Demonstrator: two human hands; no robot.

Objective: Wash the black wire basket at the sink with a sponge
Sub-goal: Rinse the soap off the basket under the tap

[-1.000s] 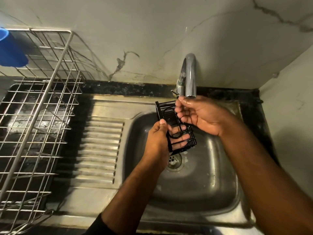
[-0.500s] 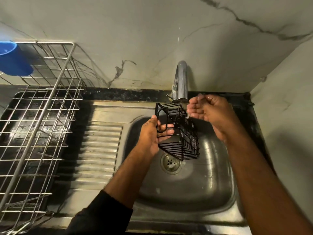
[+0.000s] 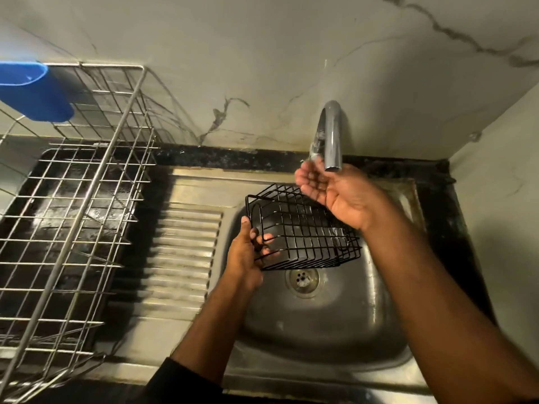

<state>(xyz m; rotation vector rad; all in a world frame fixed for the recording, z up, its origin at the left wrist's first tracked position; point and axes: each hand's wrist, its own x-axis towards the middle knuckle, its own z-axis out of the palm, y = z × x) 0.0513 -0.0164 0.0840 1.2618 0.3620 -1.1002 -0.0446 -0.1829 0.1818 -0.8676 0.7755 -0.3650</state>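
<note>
1. The black wire basket [image 3: 303, 228] was held on its side over the bowl of the sink [image 3: 320, 322], just above the drain [image 3: 302, 279]. Its open end faced the left.
2. The left hand [image 3: 246, 258] gripped the basket at that open end, with the thumb on top of a wire and the fingers curled round from below.
3. The right hand [image 3: 335, 191] was cupped palm up just under the spout of the tap [image 3: 331, 135]. Its fingers were loose and held nothing. It was right above the far top edge of the basket; whether it touched the wires could not be told.
4. A little water showed on the palm and on the wires near the right end of the basket.
5. Left of the bowl was the ridged draining board [image 3: 180, 252] of the sink.
6. Further left stood a silver wire dish rack [image 3: 87, 199] on a dark, wet counter [image 3: 227, 157].
7. A blue cup [image 3: 32, 91] sat at the top left corner of the rack.
8. Behind it all was a pale wall [image 3: 262, 53] with dark crack lines.
9. No writing or labels could be read on any of it.
10. The count: one basket, one tap, one drain, one rack, one cup, two hands.
</note>
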